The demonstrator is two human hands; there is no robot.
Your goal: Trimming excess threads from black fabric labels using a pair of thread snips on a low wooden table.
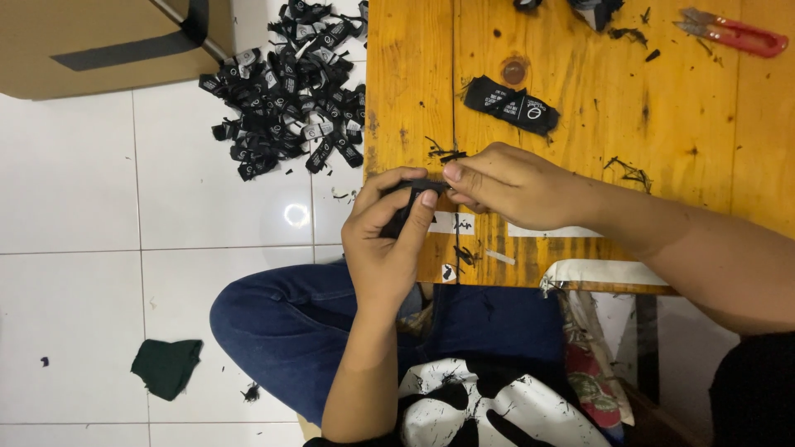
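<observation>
My left hand point(385, 240) and my right hand point(505, 184) meet over the near-left corner of a low orange wooden table point(414, 83). Between their fingertips they pinch a small black woven label point(414, 194), partly hidden by my fingers. Both hands grip it, the left from below and the right from the side. Another black label with white print point(512, 105) lies flat on the table just beyond my right hand. My legs in blue jeans point(290, 323) are folded under the table edge.
A heap of several black labels point(290, 91) lies on the white tiled floor left of the table. Red thread snips point(733, 33) rest at the table's far right. A cardboard box point(91, 41) stands top left. A dark green cloth point(167, 367) lies on the floor.
</observation>
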